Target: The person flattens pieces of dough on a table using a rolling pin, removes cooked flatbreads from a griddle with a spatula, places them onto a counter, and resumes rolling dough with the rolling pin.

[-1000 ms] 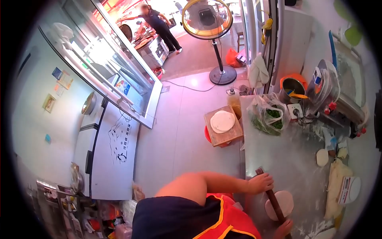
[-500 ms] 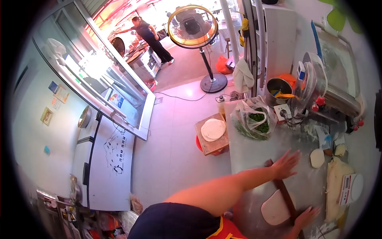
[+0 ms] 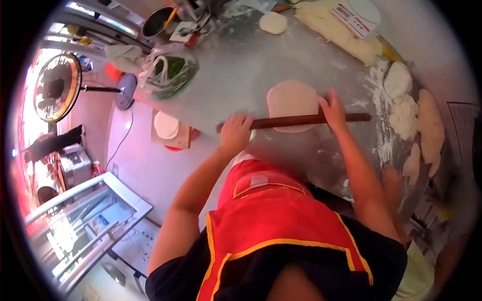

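A dark wooden rolling pin (image 3: 286,121) lies across a flat, pale round of dough (image 3: 292,103) on the grey metal worktop (image 3: 226,70). My left hand (image 3: 237,131) is closed on the pin near its left end. Toward the other end, my right hand (image 3: 333,108) grips the pin with its thumb side raised and some fingers hidden. The dough shows mostly beyond the pin, with a small part on the near side. A smaller dough round (image 3: 273,23) lies farther back.
A bag of greens (image 3: 170,72), a metal pot (image 3: 158,24), a scale (image 3: 355,17) and long dough (image 3: 336,30) edge the worktop. Dough rounds (image 3: 166,125) lie on a low board at left. Another person's arm (image 3: 391,188) is close at right; a fan (image 3: 57,88) stands left.
The camera view has turned toward the worktop. My hands, spread over the pin half a second ago, are now closed around it, and the pin lies across the dough's near part.
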A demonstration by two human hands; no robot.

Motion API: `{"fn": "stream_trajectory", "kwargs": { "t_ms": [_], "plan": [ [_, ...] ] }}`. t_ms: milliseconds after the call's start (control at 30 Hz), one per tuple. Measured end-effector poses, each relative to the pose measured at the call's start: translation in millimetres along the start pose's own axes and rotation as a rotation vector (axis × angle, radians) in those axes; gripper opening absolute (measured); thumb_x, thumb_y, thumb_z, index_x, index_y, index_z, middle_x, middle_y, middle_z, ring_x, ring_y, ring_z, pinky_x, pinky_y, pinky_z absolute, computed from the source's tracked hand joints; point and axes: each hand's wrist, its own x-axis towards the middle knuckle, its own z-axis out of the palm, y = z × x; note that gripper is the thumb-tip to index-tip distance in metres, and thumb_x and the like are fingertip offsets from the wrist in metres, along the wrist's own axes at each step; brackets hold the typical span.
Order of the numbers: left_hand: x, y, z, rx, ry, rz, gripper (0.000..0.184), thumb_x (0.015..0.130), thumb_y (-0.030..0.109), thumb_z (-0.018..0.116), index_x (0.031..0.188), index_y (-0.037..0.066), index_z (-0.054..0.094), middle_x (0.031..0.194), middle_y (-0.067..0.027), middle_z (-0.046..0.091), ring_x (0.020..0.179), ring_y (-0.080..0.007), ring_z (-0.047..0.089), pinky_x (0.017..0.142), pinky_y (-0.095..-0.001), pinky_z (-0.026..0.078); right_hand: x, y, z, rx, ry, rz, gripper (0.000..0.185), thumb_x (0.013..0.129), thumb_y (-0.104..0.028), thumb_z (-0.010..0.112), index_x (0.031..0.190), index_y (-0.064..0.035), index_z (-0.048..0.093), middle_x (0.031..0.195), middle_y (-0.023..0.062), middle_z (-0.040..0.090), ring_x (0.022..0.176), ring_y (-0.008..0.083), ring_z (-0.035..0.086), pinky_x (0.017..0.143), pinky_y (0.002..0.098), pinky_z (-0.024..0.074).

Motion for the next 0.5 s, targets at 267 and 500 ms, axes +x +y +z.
{"fn": "stream_trajectory", "kwargs": {
  "t_ms": [267,500],
  "plan": [
    [-54.2,33.7,-22.9,-0.108,-0.008,-0.088,0.032,0.072,0.007,0.069,0.102,0.007,0.058,0.094,-0.0111,0.056,0.090,-0.0345,0.056,0.073,-0.0446,0.049,55.3,-5.9,59.1,-0.130,-0.299,-0.326,0.034,0.069,-0.017,0.077,0.095,-0.0052,0.060,0.086,0.0134,0.065,0.080,0.0326,0.061,0.072,0.0376,0.0506],
    [-44.2,32.9,-29.7,-0.161,-0.223,-0.064,0.035,0.072,0.009,0.069,0.105,0.007,0.058,0.098,-0.0111,0.058,0.092,-0.0330,0.058,0.073,-0.0445,0.050,15.2,-8.3,12.2,0.509,-0.409,0.303,0.018,0.080,-0.013,0.070,0.093,-0.0024,0.065,0.088,0.0080,0.067,0.073,0.0148,0.057,0.063,0.0338,0.0457]
  ]
}}
